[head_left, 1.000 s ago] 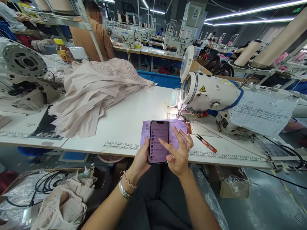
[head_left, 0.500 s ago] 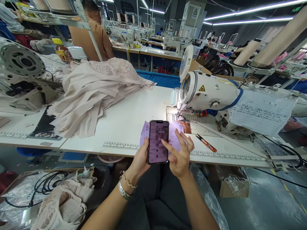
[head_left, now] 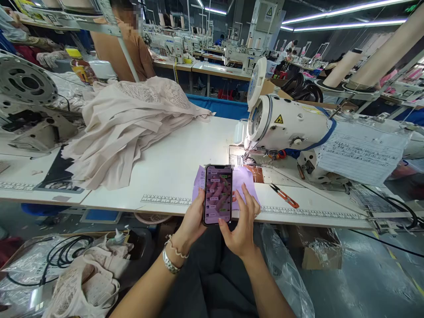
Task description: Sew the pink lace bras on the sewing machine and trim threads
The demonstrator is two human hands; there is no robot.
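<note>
My left hand (head_left: pixel 193 217) grips a smartphone (head_left: pixel 217 195) upright by its left side, with the lit screen facing me. The screen shows a list of message-like rows. At the phone's lower right is my right hand (head_left: pixel 241 223), fingers spread, its thumb at the bottom of the screen. Behind the phone a purple paper sheet (head_left: pixel 245 176) lies on the white table (head_left: pixel 172 170). Just beyond stands a white sewing machine (head_left: pixel 288 121), its needle area lit. Orange-handled thread snips (head_left: pixel 285 195) rest to the right of my right hand.
A heap of pale lace garments (head_left: pixel 132 119) covers the table's left part. Another machine (head_left: pixel 29 101) stands at far left. A written sheet (head_left: pixel 362 148) hangs at right. Below left, a box holds bras (head_left: pixel 86 282) and a cable. A person in brown (head_left: pixel 122 48) sits beyond.
My right index finger has left the screen, and the hand has dropped slightly, its thumb now at the screen's bottom. The screen shows a different page. My left hand still holds the phone.
</note>
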